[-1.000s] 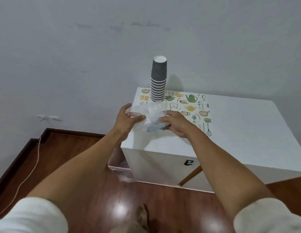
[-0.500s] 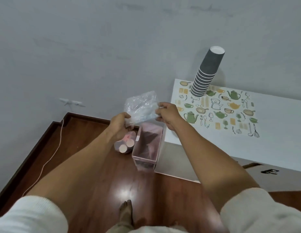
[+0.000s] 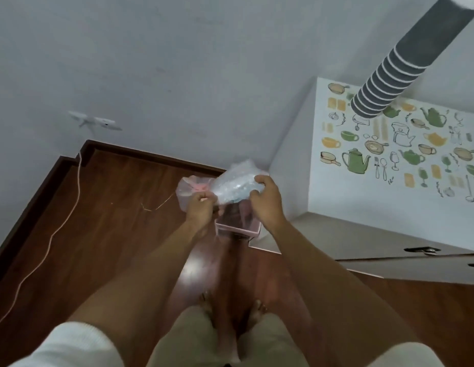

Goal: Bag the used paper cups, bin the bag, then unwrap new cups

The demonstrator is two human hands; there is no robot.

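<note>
Gripping crumpled clear wrapper (image 3: 234,185), long axis left-right, above pink bin (image 3: 237,230): both hands, left (image 3: 200,207), right (image 3: 266,201).

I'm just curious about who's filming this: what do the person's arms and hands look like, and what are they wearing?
Two bare forearms, with white sleeves pushed up near the elbows. The left hand and right hand wear no gloves, rings or watch that I can see.

No readable text, labels, brands or numbers appear anywhere; the white cabinet top (image 3: 389,207) carries only printed kitchenware drawings.
</note>
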